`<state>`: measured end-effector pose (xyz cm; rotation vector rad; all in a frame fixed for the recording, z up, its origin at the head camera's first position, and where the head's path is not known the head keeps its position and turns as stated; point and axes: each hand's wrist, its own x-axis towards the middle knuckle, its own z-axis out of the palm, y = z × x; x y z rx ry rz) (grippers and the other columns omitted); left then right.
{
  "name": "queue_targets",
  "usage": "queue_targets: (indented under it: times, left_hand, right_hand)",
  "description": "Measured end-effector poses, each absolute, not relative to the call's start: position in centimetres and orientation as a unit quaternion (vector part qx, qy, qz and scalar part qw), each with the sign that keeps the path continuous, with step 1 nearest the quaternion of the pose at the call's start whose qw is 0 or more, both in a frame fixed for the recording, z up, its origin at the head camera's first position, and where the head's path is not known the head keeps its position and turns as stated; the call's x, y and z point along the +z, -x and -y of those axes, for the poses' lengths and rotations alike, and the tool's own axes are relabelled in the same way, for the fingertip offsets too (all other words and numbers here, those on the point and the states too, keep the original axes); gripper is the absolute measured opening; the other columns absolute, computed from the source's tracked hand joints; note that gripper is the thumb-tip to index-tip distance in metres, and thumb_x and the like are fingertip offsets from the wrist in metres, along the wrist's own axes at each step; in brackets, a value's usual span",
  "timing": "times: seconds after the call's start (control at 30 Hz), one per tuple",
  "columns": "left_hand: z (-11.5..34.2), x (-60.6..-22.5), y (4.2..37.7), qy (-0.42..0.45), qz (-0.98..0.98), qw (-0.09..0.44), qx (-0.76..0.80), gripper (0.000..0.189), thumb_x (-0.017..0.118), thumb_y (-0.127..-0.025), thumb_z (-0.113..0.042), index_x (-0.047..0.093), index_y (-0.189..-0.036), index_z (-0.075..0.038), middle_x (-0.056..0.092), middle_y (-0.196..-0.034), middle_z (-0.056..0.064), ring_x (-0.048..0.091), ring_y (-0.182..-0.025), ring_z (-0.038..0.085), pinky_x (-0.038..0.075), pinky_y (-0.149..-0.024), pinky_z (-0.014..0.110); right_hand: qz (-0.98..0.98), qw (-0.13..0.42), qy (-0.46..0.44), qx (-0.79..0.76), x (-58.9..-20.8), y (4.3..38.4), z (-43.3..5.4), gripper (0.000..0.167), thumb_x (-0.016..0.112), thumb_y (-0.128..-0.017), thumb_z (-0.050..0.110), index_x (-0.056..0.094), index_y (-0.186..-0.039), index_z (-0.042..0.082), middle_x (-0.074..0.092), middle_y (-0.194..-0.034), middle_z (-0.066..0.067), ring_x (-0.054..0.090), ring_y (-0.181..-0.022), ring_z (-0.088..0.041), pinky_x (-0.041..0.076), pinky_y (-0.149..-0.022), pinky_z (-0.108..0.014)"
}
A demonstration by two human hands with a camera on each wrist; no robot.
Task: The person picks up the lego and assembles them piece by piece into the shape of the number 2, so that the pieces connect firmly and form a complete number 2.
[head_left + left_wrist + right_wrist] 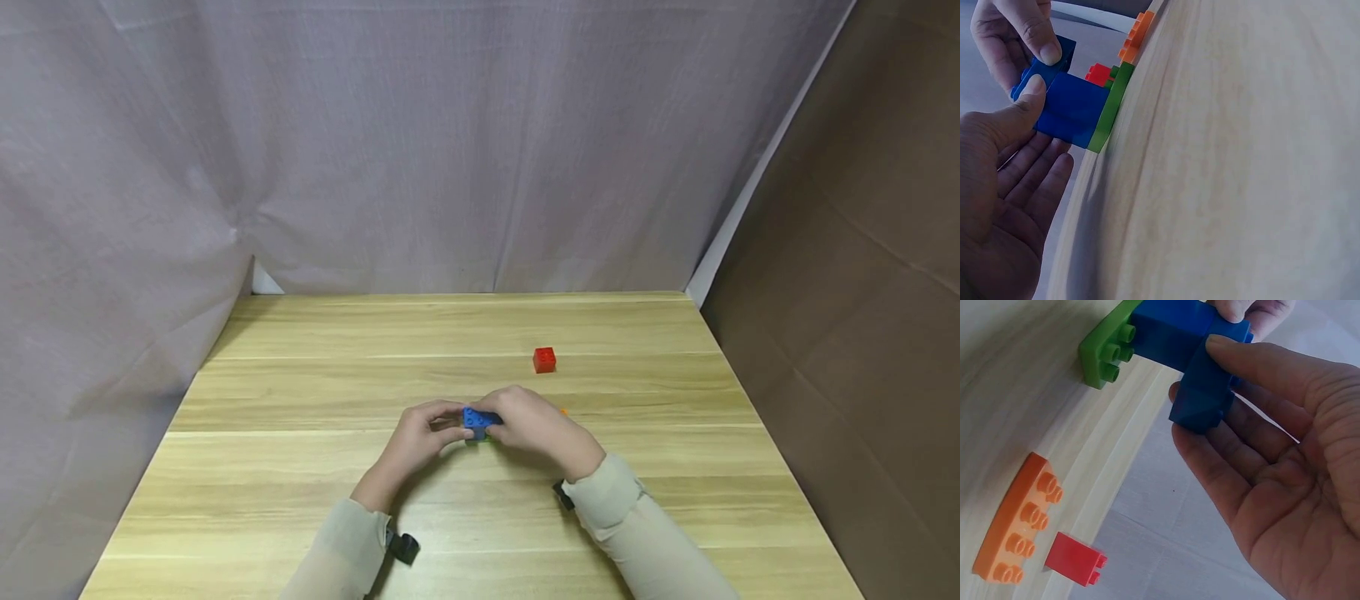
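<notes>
Low over the table, a small stack shows a green studded plate (1112, 112) at the bottom, a tall blue block (1074, 107) on it, and an upper blue brick (1200, 394) across the top. That upper brick overhangs the green plate on the right-hand side. My right hand (528, 423) pinches its overhanging end between thumb and fingers. From the other side my left hand (420, 429) holds the stack, thumb on the near face at the joint of the two blue pieces; its lower fingers are extended.
An orange studded brick (1013, 525) lies on the wooden table (315, 475) beside the stack, mostly hidden by my right hand in the head view. Farther back stands a red brick (544, 360). Grey cloth (390, 150) hangs behind the table, with a brown panel (847, 275) at right.
</notes>
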<state>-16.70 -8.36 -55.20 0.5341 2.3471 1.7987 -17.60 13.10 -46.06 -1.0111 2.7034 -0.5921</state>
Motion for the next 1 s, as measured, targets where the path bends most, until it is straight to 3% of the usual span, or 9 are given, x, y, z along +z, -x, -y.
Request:
queue_targets:
  times: [0.17,0.43,0.67,1.0]
  left_hand:
    - [8.33,-55.08,16.61,-0.185,-0.784,0.062,0.589,0.034,0.083,-0.084,-0.024,0.073,-0.116,-0.019,0.072,-0.117,-0.002,0.07,-0.105,0.017,0.056,-0.088,0.024]
    - [8.4,-55.02,16.55,-0.188,-0.791,0.056,0.579,0.033,0.083,-0.084,-0.026,0.074,-0.114,-0.02,0.072,-0.116,-0.005,0.07,-0.104,0.013,0.055,-0.09,0.024]
    - [8.42,-55.04,16.48,-0.191,-0.798,0.064,0.569,0.033,0.081,-0.086,-0.024,0.073,-0.117,-0.018,0.071,-0.118,-0.002,0.07,-0.105,0.014,0.055,-0.089,0.023]
    - [8.37,-54.89,16.51,-0.189,-0.799,0.06,0.568,0.034,0.082,-0.085,-0.022,0.073,-0.117,-0.017,0.071,-0.117,-0.002,0.07,-0.104,0.013,0.055,-0.088,0.022]
  right_hand:
    - [-0.917,0.11,0.327,-0.203,-45.81,17.53,-12.86,0.036,0.074,-0.091,0.007,0.071,-0.126,0.008,0.073,-0.115,-0.003,0.065,-0.093,-0.008,0.056,-0.083,-0.029]
    - [-0.922,0.119,0.313,-0.196,-45.7,17.52,-12.6,0.037,0.076,-0.091,0.009,0.07,-0.128,0.01,0.073,-0.116,-0.002,0.065,-0.094,-0.007,0.056,-0.084,-0.029]
    - [-0.92,0.117,0.326,-0.186,-45.62,17.39,-12.68,0.035,0.075,-0.091,0.009,0.072,-0.126,0.011,0.073,-0.118,-0.001,0.067,-0.105,-0.013,0.056,-0.09,-0.033]
    - [-0.921,0.114,0.321,-0.189,-45.61,17.47,-12.71,0.036,0.076,-0.091,0.01,0.071,-0.127,0.01,0.072,-0.119,-0.003,0.067,-0.107,-0.015,0.056,-0.091,-0.034]
